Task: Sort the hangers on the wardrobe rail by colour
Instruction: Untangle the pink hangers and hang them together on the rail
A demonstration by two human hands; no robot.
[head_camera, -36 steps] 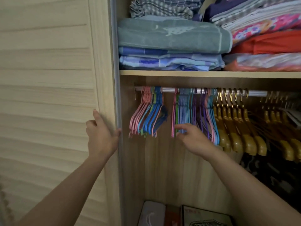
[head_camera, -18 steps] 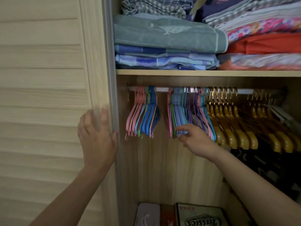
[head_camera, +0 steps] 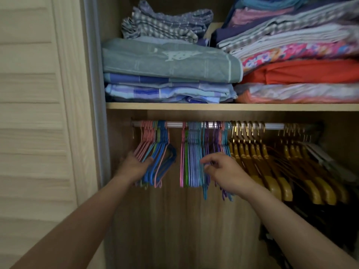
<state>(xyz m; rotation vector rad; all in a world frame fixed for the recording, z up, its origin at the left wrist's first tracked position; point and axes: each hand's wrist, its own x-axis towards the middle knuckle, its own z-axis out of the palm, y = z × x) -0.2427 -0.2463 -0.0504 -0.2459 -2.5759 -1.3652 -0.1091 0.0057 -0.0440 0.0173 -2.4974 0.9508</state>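
Head view: the right hand (head_camera: 225,171) pinches into the middle bunch of thin blue and purple hangers (head_camera: 196,162), while the left hand (head_camera: 134,167) cups the pink-and-blue bunch (head_camera: 155,152) on the silver rail (head_camera: 175,124). Sorting looks barely begun; next, probably unhook one stray colour.

Dim, soft indoor light; slight motion blur, wide-angle bending at edges.

- Both bare forearms are stretched forward and upward, well apart.
- The left hand (head_camera: 136,166) is held palm-up, fingers loosely curled — its grip cannot be made out.
- The right hand (head_camera: 226,171) is raised, fingers bent, thumb and forefinger nearly pinched.
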